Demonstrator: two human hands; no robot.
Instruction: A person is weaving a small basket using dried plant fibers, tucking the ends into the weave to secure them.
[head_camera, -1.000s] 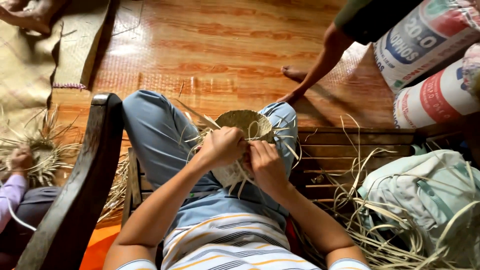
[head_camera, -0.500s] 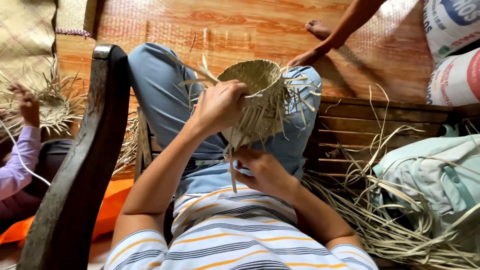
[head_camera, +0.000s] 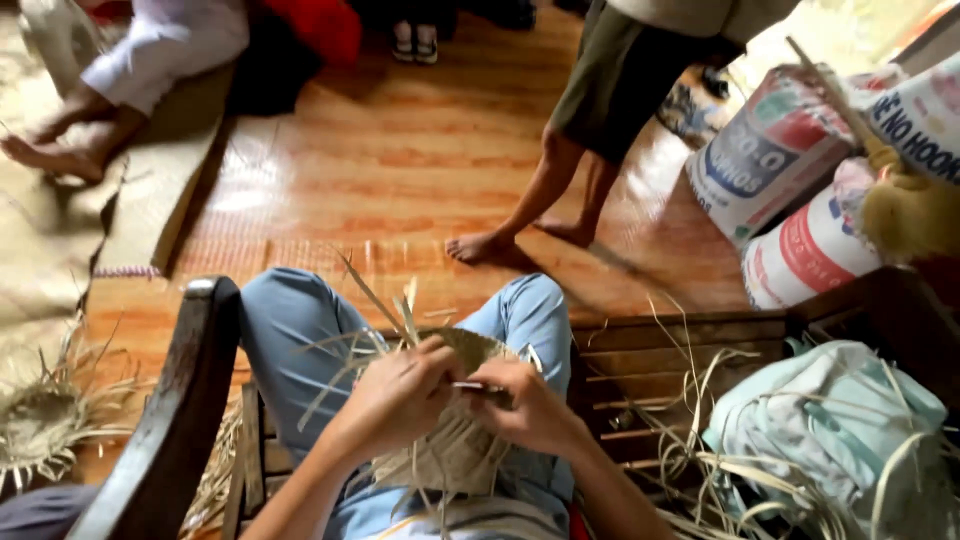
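A half-woven straw piece (head_camera: 455, 440), round with loose strands sticking out, rests on my lap over blue jeans. My left hand (head_camera: 395, 395) grips its left side with fingers curled on the strands. My right hand (head_camera: 530, 405) holds the right side, and pinches a thin strip between both hands. Loose ends hang down over my striped shirt.
A dark wooden chair arm (head_camera: 170, 420) stands at my left. A person stands barefoot (head_camera: 480, 245) on the wood floor ahead. Printed sacks (head_camera: 790, 170) lie at the right, a pale bundle with straw strips (head_camera: 830, 440) beside me, another straw weave (head_camera: 40, 420) at far left.
The view has tilted up toward the floor. The woven piece, raised by my left hand before, is down on my lap with both hands closed on it.
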